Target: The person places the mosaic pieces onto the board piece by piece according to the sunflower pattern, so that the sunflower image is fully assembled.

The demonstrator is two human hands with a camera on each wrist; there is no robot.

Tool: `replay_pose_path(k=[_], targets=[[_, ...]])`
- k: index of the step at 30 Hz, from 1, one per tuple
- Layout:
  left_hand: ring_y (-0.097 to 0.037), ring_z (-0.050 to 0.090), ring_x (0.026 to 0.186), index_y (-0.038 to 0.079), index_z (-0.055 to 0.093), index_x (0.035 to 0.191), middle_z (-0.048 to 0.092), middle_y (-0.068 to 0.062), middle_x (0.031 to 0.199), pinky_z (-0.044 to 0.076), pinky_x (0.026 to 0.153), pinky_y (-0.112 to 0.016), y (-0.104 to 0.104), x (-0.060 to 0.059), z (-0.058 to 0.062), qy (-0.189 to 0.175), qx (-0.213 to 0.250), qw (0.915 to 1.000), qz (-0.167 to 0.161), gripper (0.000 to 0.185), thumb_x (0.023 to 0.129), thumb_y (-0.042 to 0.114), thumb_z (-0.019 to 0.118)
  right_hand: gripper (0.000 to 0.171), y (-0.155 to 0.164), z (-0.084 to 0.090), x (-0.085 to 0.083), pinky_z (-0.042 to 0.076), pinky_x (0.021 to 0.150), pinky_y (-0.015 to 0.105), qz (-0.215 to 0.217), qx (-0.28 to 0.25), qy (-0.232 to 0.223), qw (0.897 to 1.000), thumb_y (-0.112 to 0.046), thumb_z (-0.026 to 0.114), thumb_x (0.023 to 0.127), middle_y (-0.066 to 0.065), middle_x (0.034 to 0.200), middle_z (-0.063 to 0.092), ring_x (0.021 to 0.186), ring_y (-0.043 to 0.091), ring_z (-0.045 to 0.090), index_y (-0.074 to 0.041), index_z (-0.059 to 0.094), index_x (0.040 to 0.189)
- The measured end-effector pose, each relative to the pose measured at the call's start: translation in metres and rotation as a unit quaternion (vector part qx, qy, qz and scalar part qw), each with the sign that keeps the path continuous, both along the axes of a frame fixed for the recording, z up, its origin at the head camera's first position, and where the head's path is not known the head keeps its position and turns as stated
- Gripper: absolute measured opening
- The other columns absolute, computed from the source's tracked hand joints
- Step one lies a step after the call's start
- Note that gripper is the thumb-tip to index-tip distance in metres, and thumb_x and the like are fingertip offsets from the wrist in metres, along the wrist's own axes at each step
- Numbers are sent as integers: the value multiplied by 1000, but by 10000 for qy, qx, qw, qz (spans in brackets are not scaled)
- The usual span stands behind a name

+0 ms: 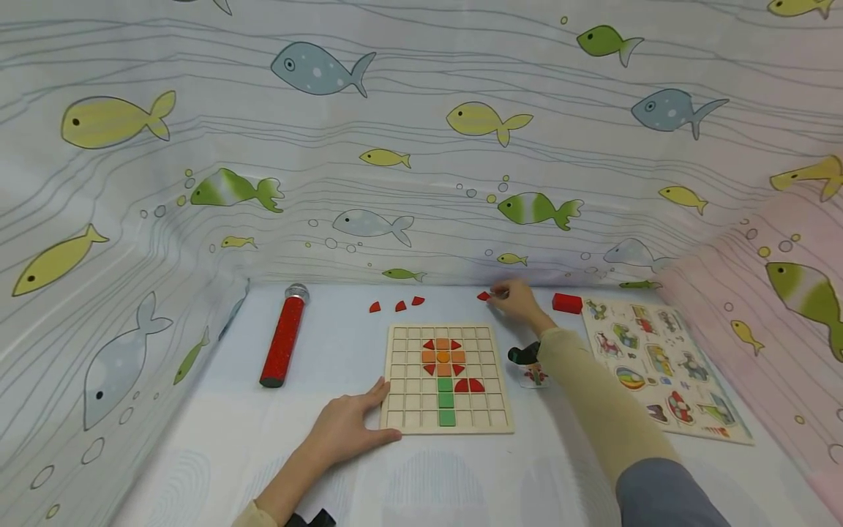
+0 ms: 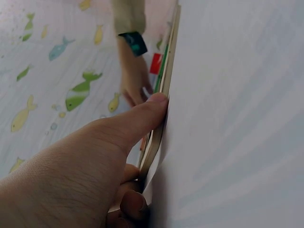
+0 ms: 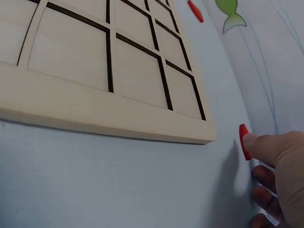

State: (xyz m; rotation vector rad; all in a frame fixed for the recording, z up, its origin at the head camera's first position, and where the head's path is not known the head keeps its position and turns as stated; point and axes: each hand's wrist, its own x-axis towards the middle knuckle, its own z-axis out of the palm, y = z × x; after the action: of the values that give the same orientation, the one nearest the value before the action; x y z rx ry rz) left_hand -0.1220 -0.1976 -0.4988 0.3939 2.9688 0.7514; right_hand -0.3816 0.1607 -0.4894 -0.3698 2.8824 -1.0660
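Note:
My left hand (image 1: 344,432) holds the lower left corner of a wooden grid board (image 1: 411,401), thumb along the front edge and fingers at the left side. Past the board's far right corner, my right hand (image 1: 518,300) pinches a small red quarter-circle piece (image 1: 484,296); in the right wrist view the thumb lies against this red piece (image 3: 243,130). On the board, orange squares (image 1: 443,344) and red pieces surround an orange round piece (image 1: 444,357). Green squares (image 1: 446,400) run down below them, with two red quarter-circles (image 1: 468,386) beside the column.
Three loose red pieces (image 1: 400,306) lie behind the board. A red microphone (image 1: 283,344) is at the left. Right of the board are a small clear item with a printed figure (image 1: 535,376), a red block (image 1: 567,303) and a picture puzzle board (image 1: 665,366). Fish-patterned cloth walls rise behind.

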Motion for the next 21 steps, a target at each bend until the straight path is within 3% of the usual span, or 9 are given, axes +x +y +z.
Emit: replay_pose_path(k=[6,12,21], targets=[[-31,69,127,10,58,153,56,-4,157,57,102,-49,0,1,0,8,14,10000,-5,92,81,59,86,43,-9,-7,-3,47,113,51,-104,51,-158,9998,-18,72,101,23,137,65,128,38,59,4,65,137],[-30,69,127,11,58,153,56,-2,157,58,101,-49,-1,1,-1,4,29,10000,-23,92,81,61,86,44,-12,-8,-7,50,106,53,72,302,48,9995,-17,71,101,25,129,67,120,38,61,3,65,140],[-31,70,126,11,58,153,56,-3,157,58,101,-49,-2,0,-3,51,2,10000,-56,93,80,63,85,32,-11,-6,-12,51,103,53,210,342,92,9992,-16,71,101,23,123,70,115,37,63,2,71,128]])
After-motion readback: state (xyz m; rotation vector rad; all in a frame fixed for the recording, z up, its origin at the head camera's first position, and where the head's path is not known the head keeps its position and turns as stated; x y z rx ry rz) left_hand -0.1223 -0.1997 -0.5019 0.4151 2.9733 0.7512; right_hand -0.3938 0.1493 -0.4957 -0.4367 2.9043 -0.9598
